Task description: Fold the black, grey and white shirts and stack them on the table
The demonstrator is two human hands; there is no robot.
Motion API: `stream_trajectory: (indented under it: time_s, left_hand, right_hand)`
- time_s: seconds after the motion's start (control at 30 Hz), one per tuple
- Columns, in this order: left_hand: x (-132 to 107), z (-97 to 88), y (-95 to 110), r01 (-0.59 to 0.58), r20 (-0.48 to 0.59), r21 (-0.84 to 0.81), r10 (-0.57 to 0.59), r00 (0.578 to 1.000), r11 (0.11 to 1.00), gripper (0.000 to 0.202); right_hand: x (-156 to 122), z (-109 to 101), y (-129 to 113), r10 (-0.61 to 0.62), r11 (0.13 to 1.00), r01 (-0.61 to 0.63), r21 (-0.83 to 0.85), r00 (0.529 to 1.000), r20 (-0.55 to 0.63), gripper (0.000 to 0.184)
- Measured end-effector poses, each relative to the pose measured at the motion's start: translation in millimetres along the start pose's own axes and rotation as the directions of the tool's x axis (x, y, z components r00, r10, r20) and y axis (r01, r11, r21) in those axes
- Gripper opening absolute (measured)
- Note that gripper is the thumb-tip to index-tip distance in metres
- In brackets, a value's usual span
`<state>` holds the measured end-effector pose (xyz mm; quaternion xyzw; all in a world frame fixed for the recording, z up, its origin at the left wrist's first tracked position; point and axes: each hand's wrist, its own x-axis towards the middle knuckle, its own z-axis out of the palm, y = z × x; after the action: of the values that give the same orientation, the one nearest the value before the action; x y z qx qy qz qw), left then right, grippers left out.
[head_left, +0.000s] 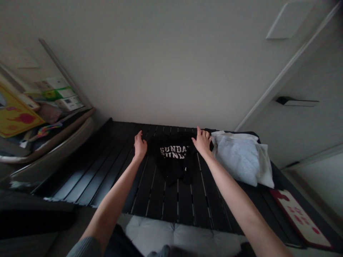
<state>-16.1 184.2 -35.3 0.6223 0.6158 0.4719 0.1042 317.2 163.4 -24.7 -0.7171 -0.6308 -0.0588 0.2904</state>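
A black garment (174, 157) with white lettering lies crumpled on the black slatted table (150, 192). My left hand (140, 145) rests at the garment's left edge, fingers together and pointing toward the wall; whether it pinches the cloth is unclear. My right hand (202, 141) lies on the garment's upper right corner, fingers curled down onto the fabric. Both forearms reach forward from the bottom of the view.
A pile of white and pale blue cloth (242, 159) sits on the table's right side, touching the black garment. A shelf with boxes and yellow items (40, 110) stands at left. A door with a handle (296, 102) is at right. A red-and-white mat (300, 217) lies lower right.
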Motion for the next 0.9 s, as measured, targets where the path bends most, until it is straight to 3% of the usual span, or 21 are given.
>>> stream_trajectory:
  time_s: [0.07,0.13,0.23,0.33,0.47,0.53,0.77,0.9]
  left_hand:
    - [-14.9,5.0,9.5,-0.069,0.058,0.052,0.066,0.996,0.996,0.048]
    - [-36.3,8.2,22.8,-0.135,0.180,0.111,0.113,0.977,0.985,0.033]
    - [-71.9,10.4,45.2,-0.180,0.334,0.215,0.101,0.937,0.960,0.023]
    - [-103.1,8.1,64.8,-0.177,0.421,0.287,0.042,0.906,0.941,0.024]
    - [-133.9,-0.2,80.3,-0.063,0.433,0.381,-0.118,0.894,0.922,0.034]
    - [-145.9,-3.0,84.2,-0.026,0.450,0.349,-0.143,0.882,0.937,0.040]
    - [-167.4,-4.1,85.7,-0.028,0.465,0.033,0.009,0.885,0.999,0.060]
    - [-160.0,-26.3,69.7,-0.064,0.388,0.024,0.050,0.920,0.998,0.056]
  right_hand:
    - [-12.0,5.3,-5.6,-0.043,0.995,0.046,-0.090,0.998,0.040,0.054]
    - [-27.7,9.5,-11.4,-0.074,0.991,0.088,-0.097,0.988,0.135,0.044]
    - [-52.9,10.5,-21.9,-0.056,0.993,0.082,-0.083,0.960,0.275,0.037]
    - [-76.9,3.0,-33.1,-0.015,0.995,0.046,-0.088,0.946,0.324,0.042]
    - [-107.8,-13.6,-43.8,0.052,0.996,-0.023,-0.090,0.939,0.340,0.050]
    - [-123.1,-19.3,-46.7,0.058,0.997,-0.038,-0.063,0.932,0.357,0.053]
    - [-153.6,-26.7,-42.3,0.035,0.998,-0.052,0.039,0.935,0.354,0.058]
    - [-154.6,-44.8,-23.4,0.081,0.996,-0.088,0.010,0.955,0.286,0.054]
